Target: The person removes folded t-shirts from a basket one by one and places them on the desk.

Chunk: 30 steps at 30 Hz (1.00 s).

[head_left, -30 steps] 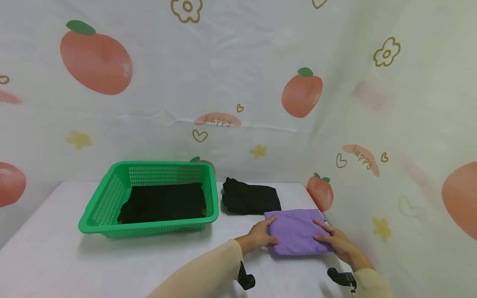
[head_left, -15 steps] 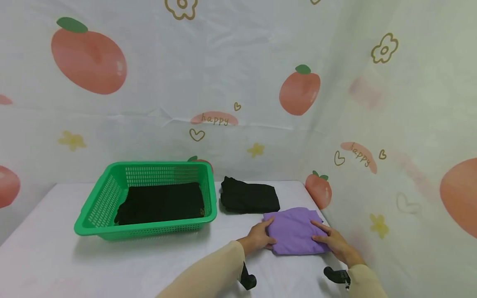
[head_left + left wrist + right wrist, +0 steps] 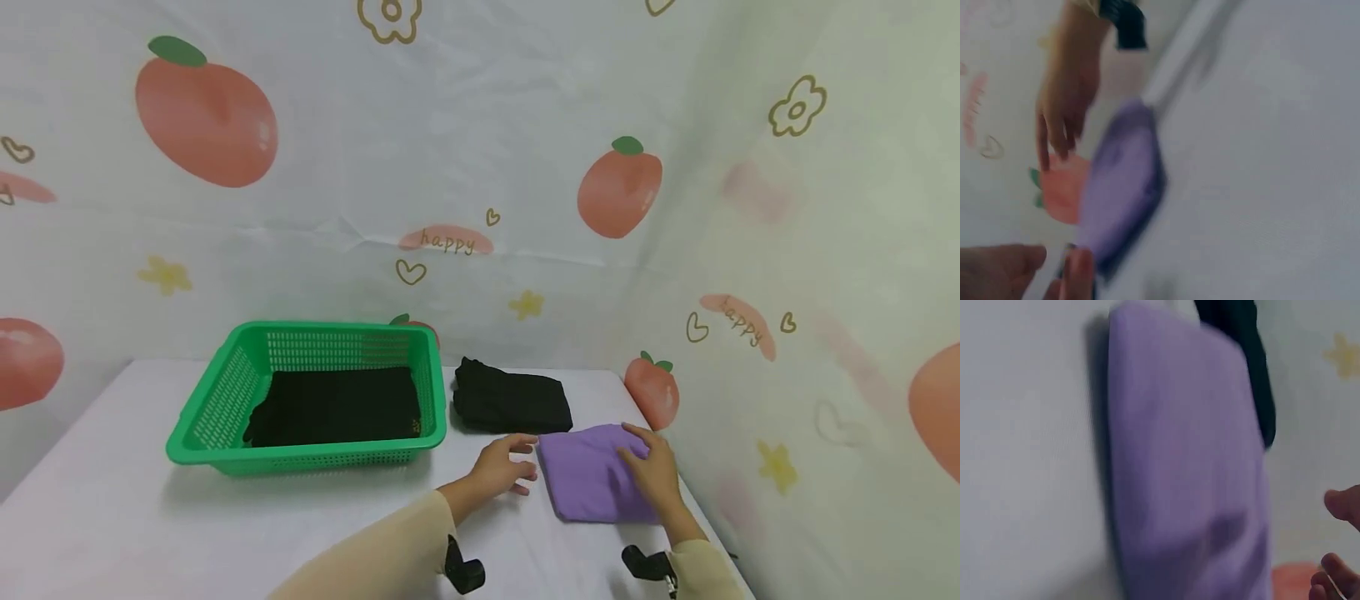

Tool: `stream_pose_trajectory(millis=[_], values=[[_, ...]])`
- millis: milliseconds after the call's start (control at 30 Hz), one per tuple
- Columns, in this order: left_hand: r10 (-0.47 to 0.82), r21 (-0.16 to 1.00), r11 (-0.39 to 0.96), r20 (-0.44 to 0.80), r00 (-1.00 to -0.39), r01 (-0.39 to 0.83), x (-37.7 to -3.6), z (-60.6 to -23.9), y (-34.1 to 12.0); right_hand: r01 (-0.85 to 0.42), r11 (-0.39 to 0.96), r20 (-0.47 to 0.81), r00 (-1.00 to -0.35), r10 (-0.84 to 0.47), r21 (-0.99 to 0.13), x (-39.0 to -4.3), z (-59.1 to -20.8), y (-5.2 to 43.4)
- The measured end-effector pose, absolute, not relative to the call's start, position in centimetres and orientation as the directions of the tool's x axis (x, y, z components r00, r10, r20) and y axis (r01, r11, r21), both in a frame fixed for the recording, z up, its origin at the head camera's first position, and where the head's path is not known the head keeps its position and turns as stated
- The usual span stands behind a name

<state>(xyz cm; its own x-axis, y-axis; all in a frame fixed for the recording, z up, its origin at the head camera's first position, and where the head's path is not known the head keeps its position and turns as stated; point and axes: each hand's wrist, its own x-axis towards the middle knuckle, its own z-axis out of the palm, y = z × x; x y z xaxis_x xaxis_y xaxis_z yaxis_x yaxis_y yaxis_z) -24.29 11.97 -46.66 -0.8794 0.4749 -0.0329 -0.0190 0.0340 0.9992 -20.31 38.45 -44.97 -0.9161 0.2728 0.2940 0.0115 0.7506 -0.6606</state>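
Note:
A folded purple garment lies flat at the right of the table in the head view. Just off its left edge is my left hand, fingers spread and holding nothing. My right hand hovers over the garment's right side, thumb and fingers apart. In the right wrist view, fingertips of the right hand show beside the purple garment with a gap between. The blurred left wrist view has the right hand raised above the purple garment, its fingers hanging down.
A green plastic basket stands at the left with a folded black garment inside. Another folded black garment lies between the basket and the purple one, toward the back. A printed curtain hangs behind and along the right side.
Both hands have let go of the purple garment. The left has drawn away to the left; the right has lifted off its right edge. The garment lies flatter and neater.

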Motion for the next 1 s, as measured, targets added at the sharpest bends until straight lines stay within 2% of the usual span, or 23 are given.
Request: stream_pose_trajectory(millis=[67, 233, 467, 633, 767, 867, 1000], values=[[0.464, 0.999, 0.048, -0.001, -0.886, 0.024, -24.0, -45.4, 10.6, -0.036, 0.715, 0.32, -0.909, 0.266, -0.698, -20.7, -44.4, 36.2], [0.417, 0.986, 0.062, 0.113, -0.902, 0.152, -24.3, -41.7, 5.9, -0.124, 0.565, 0.287, -0.935, 0.21, -0.816, -21.8, -42.6, 30.5], [0.243, 0.945, 0.146, 0.252, -0.937, 0.292, -26.8, -39.9, -2.3, -0.291, 0.431, 0.362, -0.928, 0.09, -0.854, -21.9, -40.2, 23.1], [0.14, 0.902, 0.327, 0.249, -0.958, 0.282, -28.8, -40.5, -8.4, -0.364, 0.414, 0.384, -0.923, -0.037, -0.835, -21.1, -38.4, 17.6], [0.109, 0.83, 0.51, 0.199, -0.974, 0.226, -29.9, -41.1, -12.8, -0.416, 0.425, 0.365, -0.909, -0.2, -0.804, -22.8, -40.7, 15.0], [0.109, 0.768, 0.607, 0.173, -0.979, 0.203, -30.6, -41.7, -15.6, -0.404, 0.415, 0.298, -0.907, -0.298, -0.815, -24.7, -42.3, 13.4], [0.098, 0.699, 0.684, 0.194, -0.976, 0.208, -31.6, -42.6, -18.2, -0.319, 0.461, 0.157, -0.921, -0.357, -0.828, -26.2, -41.5, 10.9]])
